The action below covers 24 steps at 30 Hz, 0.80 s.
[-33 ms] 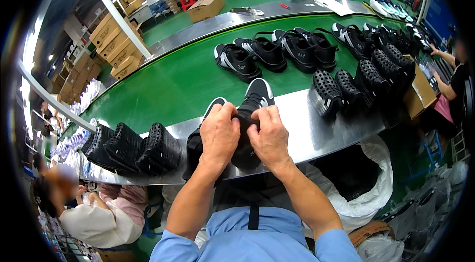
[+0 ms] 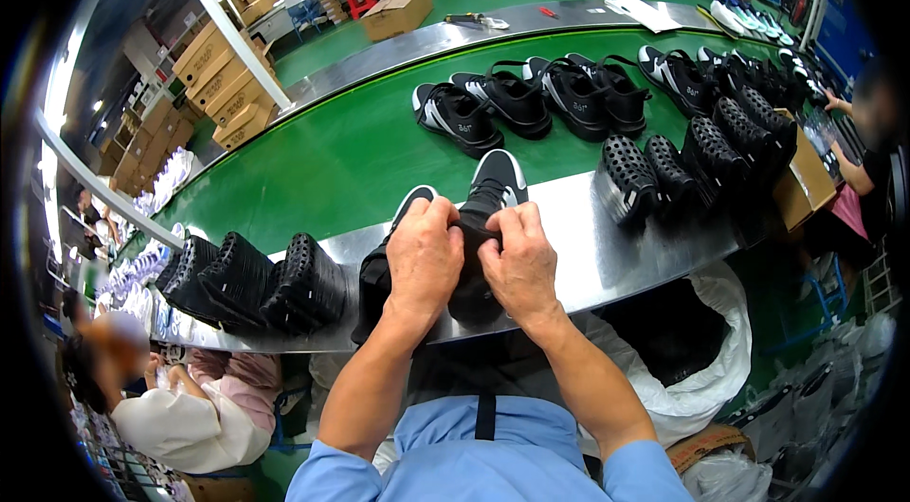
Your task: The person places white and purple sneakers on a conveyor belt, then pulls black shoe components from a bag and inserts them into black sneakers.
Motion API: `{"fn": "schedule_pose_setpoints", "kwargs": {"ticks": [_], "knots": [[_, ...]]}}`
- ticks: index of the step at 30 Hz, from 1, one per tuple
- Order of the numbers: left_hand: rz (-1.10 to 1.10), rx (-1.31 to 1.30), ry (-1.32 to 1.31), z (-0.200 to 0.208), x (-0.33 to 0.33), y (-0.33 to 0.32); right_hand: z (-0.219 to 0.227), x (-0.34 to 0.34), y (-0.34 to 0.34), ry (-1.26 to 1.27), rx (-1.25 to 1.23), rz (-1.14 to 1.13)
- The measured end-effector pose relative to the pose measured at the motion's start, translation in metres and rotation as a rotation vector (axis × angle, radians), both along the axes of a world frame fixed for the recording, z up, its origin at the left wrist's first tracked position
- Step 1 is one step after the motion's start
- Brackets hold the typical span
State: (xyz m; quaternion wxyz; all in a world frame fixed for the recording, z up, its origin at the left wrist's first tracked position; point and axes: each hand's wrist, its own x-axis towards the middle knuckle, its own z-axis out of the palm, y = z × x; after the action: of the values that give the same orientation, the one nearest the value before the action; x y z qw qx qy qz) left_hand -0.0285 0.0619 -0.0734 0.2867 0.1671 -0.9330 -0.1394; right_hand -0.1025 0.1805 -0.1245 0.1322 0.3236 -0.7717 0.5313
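Bare left hand (image 2: 424,260), bare right hand (image 2: 517,267): fingers clamped on the collar of a black lace-up shoe with white-rimmed grey toe (image 2: 474,289), by the grey metal table's (image 2: 588,260) near edge | risk: a hard nearward tug could slip its heel off | hidden: fingertips, shoe's inside, middle of matching black shoe (image 2: 373,298)

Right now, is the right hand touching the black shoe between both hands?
Touching: the head view shows the right hand gripping the black shoe at its opening.
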Motion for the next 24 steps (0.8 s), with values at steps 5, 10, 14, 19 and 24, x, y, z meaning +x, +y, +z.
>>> {"fn": "schedule_pose_setpoints", "kwargs": {"ticks": [5,10,14,19,24], "knots": [[-0.021,0.01,0.023,0.046,0.076,0.021,-0.001,-0.01,0.016,0.03,-0.038,0.085],[-0.071,-0.037,-0.268,0.028,0.155,0.005,0.009,-0.008,0.017,-0.092,0.009,0.25],[0.106,-0.227,-0.116,0.024,0.134,0.023,0.028,-0.004,0.015,0.082,0.146,0.176],[-0.318,0.073,-0.165,0.017,0.083,0.049,0.044,-0.017,0.012,0.222,0.227,0.307],[-0.436,0.091,-0.118,-0.029,0.072,0.042,0.048,-0.023,0.009,0.46,0.386,0.447]]}}
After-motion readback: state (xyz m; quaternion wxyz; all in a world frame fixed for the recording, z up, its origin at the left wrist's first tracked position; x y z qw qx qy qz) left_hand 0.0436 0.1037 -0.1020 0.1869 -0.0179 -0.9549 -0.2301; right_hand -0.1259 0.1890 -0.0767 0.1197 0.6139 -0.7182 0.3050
